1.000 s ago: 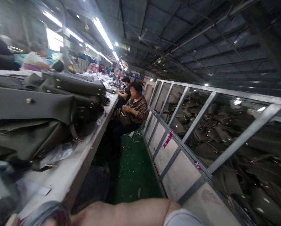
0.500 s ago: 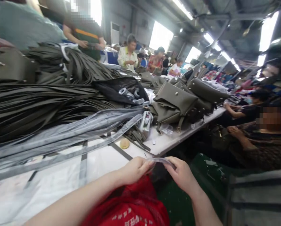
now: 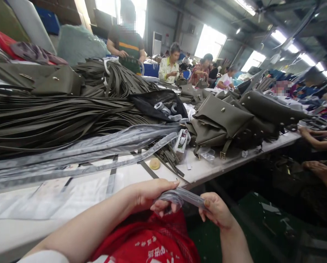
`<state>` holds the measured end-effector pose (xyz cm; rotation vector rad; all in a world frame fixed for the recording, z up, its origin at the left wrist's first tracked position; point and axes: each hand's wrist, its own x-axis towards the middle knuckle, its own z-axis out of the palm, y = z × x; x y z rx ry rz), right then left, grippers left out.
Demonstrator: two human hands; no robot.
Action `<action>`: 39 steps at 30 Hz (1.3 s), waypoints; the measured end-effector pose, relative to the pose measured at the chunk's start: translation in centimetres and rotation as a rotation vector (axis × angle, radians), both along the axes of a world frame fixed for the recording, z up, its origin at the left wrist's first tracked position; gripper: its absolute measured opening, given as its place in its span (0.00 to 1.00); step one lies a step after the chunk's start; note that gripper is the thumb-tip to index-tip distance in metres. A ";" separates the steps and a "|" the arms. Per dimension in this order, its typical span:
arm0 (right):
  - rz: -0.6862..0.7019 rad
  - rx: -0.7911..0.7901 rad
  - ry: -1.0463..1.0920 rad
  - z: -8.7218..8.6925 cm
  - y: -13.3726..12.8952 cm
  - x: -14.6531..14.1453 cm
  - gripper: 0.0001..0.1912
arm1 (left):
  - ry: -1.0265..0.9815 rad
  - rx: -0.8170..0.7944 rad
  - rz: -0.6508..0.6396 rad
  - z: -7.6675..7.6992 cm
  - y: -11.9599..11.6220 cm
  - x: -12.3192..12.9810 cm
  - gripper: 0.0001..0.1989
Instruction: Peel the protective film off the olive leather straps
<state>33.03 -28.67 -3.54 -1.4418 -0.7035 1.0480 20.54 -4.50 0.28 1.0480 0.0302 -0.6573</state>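
Note:
A strap in clear plastic wrapping (image 3: 192, 198) stretches between my hands, above my red apron (image 3: 152, 239). My left hand (image 3: 162, 197) is closed round its coiled part. At the other end, the fingers of my right hand (image 3: 214, 210) pinch the strap. On the white table (image 3: 78, 199) to the left lie long plastic-wrapped straps (image 3: 97, 146) beside a large pile of dark olive straps (image 3: 56, 113). Near the table edge sits a yellow roll of tape (image 3: 154, 164).
Olive bags (image 3: 224, 113) are heaped along the table to the right. A black cloth (image 3: 144, 104) holds several coiled wrapped straps (image 3: 166, 109). Co-workers stand across the table, and another person's hand (image 3: 321, 170) shows at the right. Scraps litter the green floor (image 3: 243, 219).
The view has swung left. My right hand has turned and drawn farther from my left, so more of the strap shows between them; the coil round my left fingers is now visible.

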 end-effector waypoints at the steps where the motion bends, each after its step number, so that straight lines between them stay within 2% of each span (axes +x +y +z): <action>1: 0.033 0.005 -0.023 0.0 0.4 -0.2 0.32 | 0.003 -0.032 0.025 0.1 -0.1 -0.1 0.35; 4: 0.070 0.077 -0.087 -0.5 2.6 -2.6 0.31 | 0.017 -0.219 0.195 0.5 -1.0 0.0 0.33; 7: -0.098 0.111 0.011 -1.8 4.8 -5.7 0.31 | 0.049 -0.373 0.379 -0.1 -2.4 0.3 0.31; 10: -0.260 0.079 0.017 -2.5 5.3 -6.5 0.29 | 0.034 -0.362 0.454 -1.4 -3.1 0.1 0.29; 12: -0.201 0.064 -0.112 -2.1 4.7 -5.6 0.26 | -0.049 -0.211 0.546 -2.2 -3.0 -0.2 0.27; 14: -0.049 0.005 -0.253 -1.2 4.0 -4.5 0.21 | -0.193 0.106 0.628 -2.5 -2.6 -0.7 0.26; 15: 0.038 -0.049 -0.304 -0.7 3.8 -4.2 0.18 | -0.279 0.299 0.620 -2.4 -2.5 -1.0 0.25; 17: 0.182 -0.136 -0.347 0.1 3.8 -4.4 0.12 | -0.443 0.660 0.462 -2.2 -2.8 -1.7 0.22; 19: 0.247 -0.152 -0.327 0.5 4.3 -5.4 0.10 | -0.533 0.872 0.265 -2.3 -3.5 -2.5 0.19; 21: 0.276 -0.116 -0.261 0.2 4.7 -6.7 0.12 | -0.528 0.954 0.193 -2.8 -4.3 -3.3 0.17; 24: 0.299 -0.161 -0.233 -0.9 4.4 -7.7 0.10 | -0.424 1.001 0.260 -4.4 -5.2 -4.4 0.12; 27: 0.326 -0.304 -0.295 -1.6 3.4 -5.9 0.13 | -0.357 1.054 0.291 -5.6 -5.2 -5.1 0.10; 28: 0.278 -0.330 -0.348 -1.6 3.2 -4.5 0.16 | -0.353 1.070 0.273 -5.8 -5.2 -5.3 0.11; 30: 0.065 -0.367 -0.520 -1.4 3.3 -1.0 0.20 | -0.365 1.079 0.218 -5.8 -5.0 -5.5 0.15; 32: -0.205 -0.452 -0.730 -1.3 4.2 2.9 0.20 | -0.387 1.055 0.168 -5.5 -4.8 -5.4 0.17; 34: -0.362 -0.548 -0.854 -1.5 6.1 6.1 0.17 | -0.394 1.022 0.149 -5.0 -4.6 -5.2 0.18; 36: -0.430 -0.631 -0.931 -2.2 8.4 8.1 0.15 | -0.385 0.997 0.146 -4.5 -4.4 -4.8 0.19; 39: -0.469 -0.748 -1.024 -3.5 11.6 9.2 0.15 | -0.367 0.969 0.164 -4.0 -3.8 -4.4 0.21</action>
